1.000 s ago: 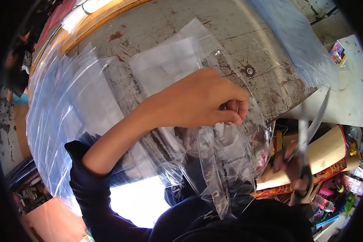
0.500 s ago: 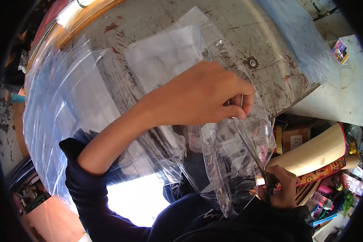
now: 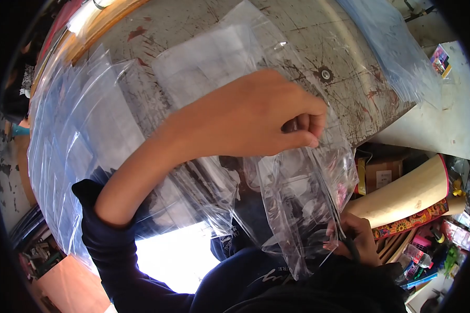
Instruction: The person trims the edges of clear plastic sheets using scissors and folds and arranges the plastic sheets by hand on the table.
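My left hand (image 3: 279, 112) reaches across the table with thumb and fingers pinched on the upper edge of a clear plastic sheet (image 3: 292, 190). The sheet hangs in folds over the table's near edge, in front of my dark sweatshirt. Below and to the right, my right hand (image 3: 363, 237) grips a pair of scissors (image 3: 352, 249) by the dark handles. Their blades point up along the sheet's right part, towards my left hand. Whether the blades are fully closed cannot be made out through the shiny plastic.
Layered clear plastic sheets (image 3: 62, 156) spread over the left of the worn table (image 3: 188, 21). More bluish plastic (image 3: 386, 47) lies at the upper right. Beyond the right edge are a rolled cream sheet (image 3: 407, 193), a cardboard box (image 3: 384, 169) and a cluttered heap with a bottle (image 3: 418, 255).
My left hand has shifted slightly up and left, still pinching the plastic. My right hand and the scissors have turned a little, and the blades are harder to see against the sheet.
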A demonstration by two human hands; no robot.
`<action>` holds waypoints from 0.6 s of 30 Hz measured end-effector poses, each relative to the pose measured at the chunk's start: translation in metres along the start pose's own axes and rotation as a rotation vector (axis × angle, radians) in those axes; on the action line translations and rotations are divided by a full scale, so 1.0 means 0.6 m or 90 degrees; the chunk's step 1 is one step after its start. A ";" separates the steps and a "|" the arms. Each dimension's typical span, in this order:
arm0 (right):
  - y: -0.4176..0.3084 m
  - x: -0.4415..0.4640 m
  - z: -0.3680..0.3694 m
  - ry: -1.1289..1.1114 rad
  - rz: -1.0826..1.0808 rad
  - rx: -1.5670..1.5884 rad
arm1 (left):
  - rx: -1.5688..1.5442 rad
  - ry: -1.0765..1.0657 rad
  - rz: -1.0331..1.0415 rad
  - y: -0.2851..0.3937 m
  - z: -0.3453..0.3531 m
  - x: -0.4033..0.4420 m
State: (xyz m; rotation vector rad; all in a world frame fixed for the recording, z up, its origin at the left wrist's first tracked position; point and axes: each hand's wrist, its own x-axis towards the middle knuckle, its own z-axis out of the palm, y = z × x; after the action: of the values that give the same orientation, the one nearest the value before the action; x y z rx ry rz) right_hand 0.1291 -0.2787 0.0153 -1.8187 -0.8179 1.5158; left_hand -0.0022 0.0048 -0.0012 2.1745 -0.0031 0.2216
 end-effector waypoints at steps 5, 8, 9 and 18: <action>-0.001 0.002 0.000 0.003 -0.008 0.052 | 0.172 0.079 0.172 -0.017 0.002 0.001; -0.014 0.000 -0.002 0.011 0.043 0.040 | 0.131 0.063 0.163 -0.020 0.002 0.003; -0.015 0.000 -0.002 0.010 0.029 0.048 | 0.101 0.048 0.140 -0.020 0.000 0.003; -0.043 0.007 0.006 0.009 0.037 0.038 | 0.056 0.010 0.063 -0.012 -0.008 0.000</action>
State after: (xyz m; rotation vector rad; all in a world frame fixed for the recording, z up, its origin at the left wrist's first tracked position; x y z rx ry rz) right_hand 0.1243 -0.2592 0.0328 -1.8219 -0.7110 1.5464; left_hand -0.0022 0.0128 -0.0042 2.2625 -0.0929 0.3001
